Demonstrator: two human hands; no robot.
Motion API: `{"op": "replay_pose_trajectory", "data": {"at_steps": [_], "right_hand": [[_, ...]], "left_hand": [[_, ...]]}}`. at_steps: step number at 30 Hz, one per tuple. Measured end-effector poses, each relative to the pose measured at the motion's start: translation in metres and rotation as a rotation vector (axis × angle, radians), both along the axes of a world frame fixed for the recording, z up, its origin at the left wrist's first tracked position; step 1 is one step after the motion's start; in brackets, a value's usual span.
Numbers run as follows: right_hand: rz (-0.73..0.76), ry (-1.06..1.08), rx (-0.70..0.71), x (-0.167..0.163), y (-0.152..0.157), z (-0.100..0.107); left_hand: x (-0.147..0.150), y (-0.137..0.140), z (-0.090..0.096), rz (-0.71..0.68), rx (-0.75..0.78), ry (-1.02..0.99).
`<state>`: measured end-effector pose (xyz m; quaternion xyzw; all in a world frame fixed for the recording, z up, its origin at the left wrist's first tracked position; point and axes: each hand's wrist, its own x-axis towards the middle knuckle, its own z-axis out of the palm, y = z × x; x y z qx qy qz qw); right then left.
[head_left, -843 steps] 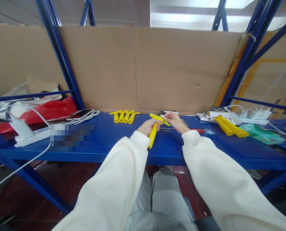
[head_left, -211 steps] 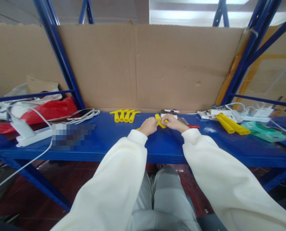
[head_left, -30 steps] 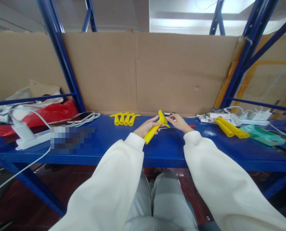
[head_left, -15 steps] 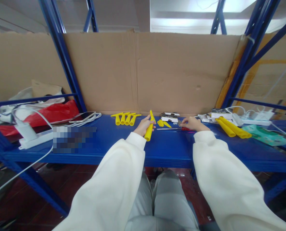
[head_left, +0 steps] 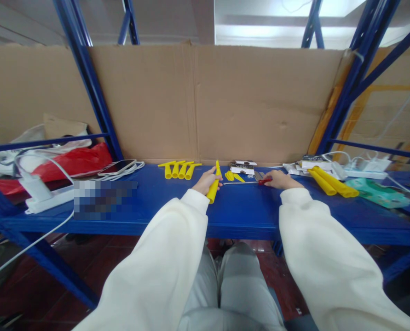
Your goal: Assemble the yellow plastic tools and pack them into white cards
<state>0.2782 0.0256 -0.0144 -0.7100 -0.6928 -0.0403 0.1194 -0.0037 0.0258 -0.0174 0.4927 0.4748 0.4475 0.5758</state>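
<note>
My left hand (head_left: 205, 181) is wrapped around a yellow tapered hollow piece (head_left: 213, 189), its wide end toward me. My right hand (head_left: 279, 179) is closed at the red handle of a screwdriver (head_left: 262, 182), whose thin shaft points left along the blue shelf. Just beyond the shaft lie small flat yellow pieces (head_left: 233, 176) and some tiny silvery parts (head_left: 251, 176). A flat grey piece (head_left: 258, 176) sits beside my right fingertips. Behind these stands a small black-and-white box (head_left: 243, 167).
Several yellow T-shaped pieces (head_left: 179, 170) are lined up on the left of the blue shelf (head_left: 177, 207). To the right lie yellow tubes (head_left: 332, 183) and a green packet (head_left: 380, 192). A power strip (head_left: 51, 197) is at far left. Cardboard (head_left: 232, 101) closes the back.
My right hand has shifted slightly right, from beside the flat grey piece onto the screwdriver's red handle. My left hand keeps the yellow tapered piece in about the same place.
</note>
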Motion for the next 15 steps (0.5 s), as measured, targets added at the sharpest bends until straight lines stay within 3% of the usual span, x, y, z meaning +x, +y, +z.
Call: {"op": "replay_pose_trajectory", "data": {"at_steps": [13, 15], "right_hand": [[-0.023, 0.031, -0.051, -0.0023, 0.0012, -0.0054], [0.021, 0.056, 0.017, 0.0005, 0.0040, -0.0093]], "left_hand": [[0.0010, -0.0059, 0.0030, 0.012, 0.032, 0.070], [0.0004, -0.0052, 0.0026, 0.003, 0.048, 0.101]]}}
